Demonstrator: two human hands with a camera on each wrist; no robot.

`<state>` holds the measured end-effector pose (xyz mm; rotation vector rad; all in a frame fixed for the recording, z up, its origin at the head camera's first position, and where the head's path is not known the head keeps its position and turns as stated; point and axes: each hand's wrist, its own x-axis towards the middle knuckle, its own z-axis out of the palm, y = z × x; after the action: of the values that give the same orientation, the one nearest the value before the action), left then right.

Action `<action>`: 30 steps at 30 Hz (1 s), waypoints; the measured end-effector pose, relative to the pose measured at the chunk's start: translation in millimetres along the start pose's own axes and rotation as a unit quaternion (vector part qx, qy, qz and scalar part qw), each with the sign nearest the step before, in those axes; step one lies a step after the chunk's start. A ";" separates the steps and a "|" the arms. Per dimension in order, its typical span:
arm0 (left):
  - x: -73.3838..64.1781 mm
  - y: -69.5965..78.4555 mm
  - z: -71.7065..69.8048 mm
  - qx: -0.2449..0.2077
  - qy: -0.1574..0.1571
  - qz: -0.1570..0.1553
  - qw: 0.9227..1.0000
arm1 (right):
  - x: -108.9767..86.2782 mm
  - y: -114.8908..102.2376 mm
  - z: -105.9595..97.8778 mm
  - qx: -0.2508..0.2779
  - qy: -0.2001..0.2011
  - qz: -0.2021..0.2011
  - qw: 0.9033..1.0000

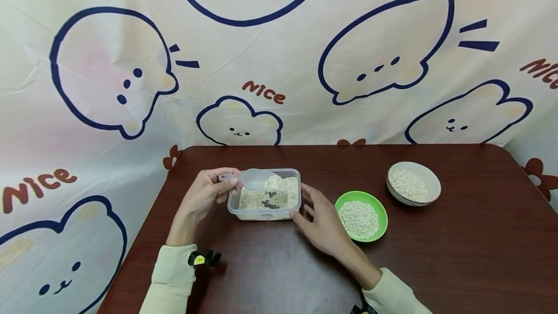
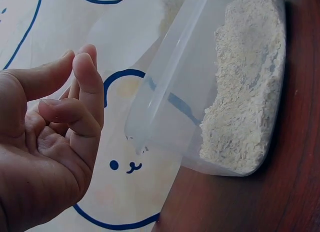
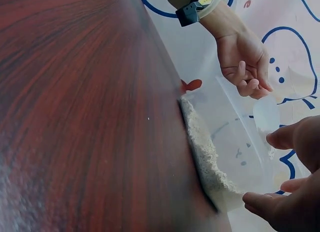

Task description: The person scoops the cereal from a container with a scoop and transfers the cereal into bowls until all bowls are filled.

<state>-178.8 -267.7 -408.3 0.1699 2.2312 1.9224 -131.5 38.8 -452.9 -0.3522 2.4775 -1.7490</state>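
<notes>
A translucent plastic container (image 1: 263, 215) holding pale oats (image 1: 287, 190) stands on the table; a dark patch shows among the oats. My left hand (image 1: 205, 190) pinches the handle of a clear scoop (image 1: 255, 179) between thumb and fingers. The scoop lies level over the container's back left part, with some oats at its far end. In the left wrist view, the scoop (image 2: 125, 34) is above the container's rim. My right hand (image 1: 320, 219) holds the container's near right corner, thumb at the front and fingers along the right end.
To the right of my right hand is a green bowl (image 1: 383, 219) of oats. Farther back and right stands a white bowl (image 1: 433, 178), also with oats. The dark brown table (image 1: 261, 275) ends at a cartoon-printed cloth (image 1: 305, 120).
</notes>
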 end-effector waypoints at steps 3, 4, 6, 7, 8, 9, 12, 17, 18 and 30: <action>0.5 0.9 0.0 0.000 0.002 0.001 1.000 | -0.1 -0.2 -1.5 0.001 0.003 -0.003 1.000; 0.7 1.2 0.1 -0.001 0.003 0.000 1.000 | -0.1 -0.4 -2.1 0.002 0.004 -0.004 1.000; 0.9 1.4 0.2 -0.004 0.005 0.000 1.000 | -0.1 -0.7 -3.5 0.002 0.004 -0.005 1.000; 1.0 1.5 0.3 -0.006 0.006 0.001 1.000 | -0.1 -0.8 -4.2 0.002 0.003 -0.005 1.000; 1.1 1.6 0.5 -0.009 0.006 0.002 1.000 | 0.0 -0.9 -5.1 0.003 0.001 -0.006 1.000; 1.1 1.7 0.7 -0.013 0.006 0.004 1.000 | 0.0 -1.2 -6.2 0.005 0.000 -0.006 1.000; 1.5 2.2 1.6 -0.024 0.002 0.015 1.000 | 0.1 -1.8 -10.3 0.006 0.001 -0.008 1.000; 4.4 6.1 6.3 -0.046 -0.006 0.036 0.998 | 0.3 -2.7 -19.2 -0.002 0.002 -0.011 1.000; 5.6 7.1 7.7 -0.050 -0.006 0.039 0.998 | 0.3 -2.8 -21.3 -0.004 0.002 -0.012 1.000; 27.4 27.0 42.2 -0.091 -0.006 0.036 0.995 | -3.5 -3.2 -54.9 -0.025 0.020 -0.017 0.999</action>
<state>-197.3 -217.1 -389.4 0.2370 2.0550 2.1422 -138.9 89.0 -431.4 -0.3685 2.5606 -1.7252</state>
